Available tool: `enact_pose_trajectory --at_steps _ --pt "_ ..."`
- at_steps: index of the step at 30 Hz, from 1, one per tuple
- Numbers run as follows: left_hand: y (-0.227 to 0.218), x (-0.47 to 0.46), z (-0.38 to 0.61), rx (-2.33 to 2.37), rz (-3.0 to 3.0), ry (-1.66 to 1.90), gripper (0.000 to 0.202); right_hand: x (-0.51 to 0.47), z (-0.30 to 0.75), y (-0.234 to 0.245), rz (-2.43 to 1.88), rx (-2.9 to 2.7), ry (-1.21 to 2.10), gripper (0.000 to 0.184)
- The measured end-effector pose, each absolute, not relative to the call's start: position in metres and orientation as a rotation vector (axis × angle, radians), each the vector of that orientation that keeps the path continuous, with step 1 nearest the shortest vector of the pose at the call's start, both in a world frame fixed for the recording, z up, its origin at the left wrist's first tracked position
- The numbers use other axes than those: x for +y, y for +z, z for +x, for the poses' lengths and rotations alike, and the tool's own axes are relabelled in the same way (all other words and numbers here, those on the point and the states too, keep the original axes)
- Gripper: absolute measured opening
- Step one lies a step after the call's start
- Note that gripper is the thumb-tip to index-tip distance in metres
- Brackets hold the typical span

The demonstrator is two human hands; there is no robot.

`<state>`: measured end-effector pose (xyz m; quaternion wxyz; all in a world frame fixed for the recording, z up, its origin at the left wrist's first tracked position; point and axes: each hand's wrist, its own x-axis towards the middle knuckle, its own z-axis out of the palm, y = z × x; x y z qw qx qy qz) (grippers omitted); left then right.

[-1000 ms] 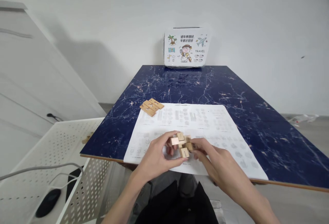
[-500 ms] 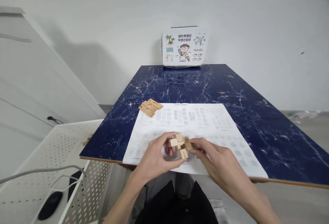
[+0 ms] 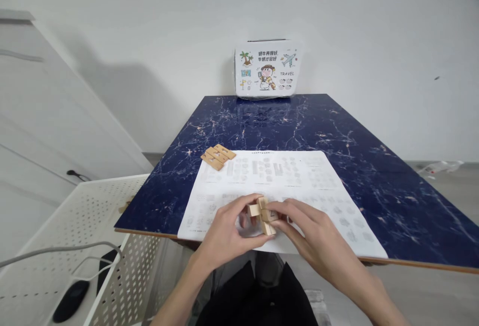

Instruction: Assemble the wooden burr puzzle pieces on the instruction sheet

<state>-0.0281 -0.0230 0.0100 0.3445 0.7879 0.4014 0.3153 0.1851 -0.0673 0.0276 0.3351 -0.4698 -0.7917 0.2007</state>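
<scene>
Low over the front of a printed instruction sheet (image 3: pixel 295 176), both hands meet on a small cluster of interlocking wooden puzzle pieces (image 3: pixel 256 210). My left hand (image 3: pixel 230 224) grips the cluster from the left, thumb below and fingers above and behind. From the right, my right hand (image 3: pixel 303 221) pinches one wooden puzzle piece (image 3: pixel 270 215) with a dark mark on its face, pressed up against the cluster. Fingers hide part of where the pieces meet. Several flat wooden slats (image 3: pixel 218 157) with cut-outs lie overlapping at the sheet's back left corner.
The blue marbled table (image 3: pixel 269 121) has a brown front edge. A white cartoon-printed case (image 3: pixel 267 69) stands against the wall at the back. Lower left, a white perforated cart (image 3: pixel 127 276) holds a black mouse (image 3: pixel 71 301) and a cable (image 3: pixel 63 247).
My right hand has shifted left, bringing its marked piece against the front of the cluster. The cluster in my left hand is turned slightly.
</scene>
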Motion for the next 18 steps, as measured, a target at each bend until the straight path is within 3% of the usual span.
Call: enact_pose_trajectory --at_steps 7,9,14,18 --pt "0.007 -0.021 -0.033 0.977 1.897 0.839 0.068 -0.064 0.196 0.019 -1.318 -1.937 0.668 0.026" --pt "0.006 -0.021 -0.035 0.951 1.906 0.842 0.07 -0.062 0.192 0.019 -1.31 -1.943 0.789 0.024" --pt "0.003 -0.02 -0.04 0.848 1.935 0.856 0.078 -0.062 0.183 0.023 -1.268 -1.781 1.191 0.045" --pt "0.003 -0.021 -0.042 0.83 1.972 0.884 0.08 -0.065 0.179 0.022 -1.134 -1.612 1.487 0.048"
